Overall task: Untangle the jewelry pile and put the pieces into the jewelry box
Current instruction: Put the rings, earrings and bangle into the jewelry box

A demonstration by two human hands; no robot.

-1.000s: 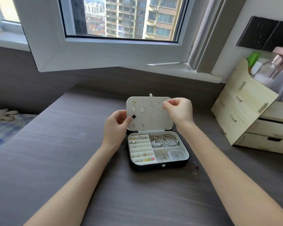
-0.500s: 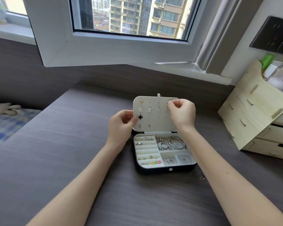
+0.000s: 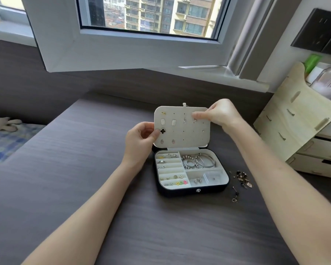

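Note:
A black jewelry box [image 3: 191, 191] lies open on the dark desk, its white compartments holding rings, bangles and small earrings. Its white earring panel [image 3: 187, 136] stands upright, with several studs pinned in it. My left hand [image 3: 141, 140] grips the panel's left edge, thumb beside a black clover stud [image 3: 162, 131]. My right hand [image 3: 220, 113] pinches a small stud [image 3: 195, 119] against the panel's upper right. A small pile of loose jewelry [image 3: 243, 178] lies on the desk right of the box, with a dangling earring [image 3: 235, 195] nearer me.
A wooden drawer organizer [image 3: 302, 131] with bottles stands at the right. An open window sash [image 3: 122, 54] hangs above the desk's far edge. A bed with a checked blanket [image 3: 6, 142] is at the left.
The view has swung right, bringing the loose jewelry pile into sight. My right hand has shifted slightly on the panel's upper right; my left hand keeps its hold.

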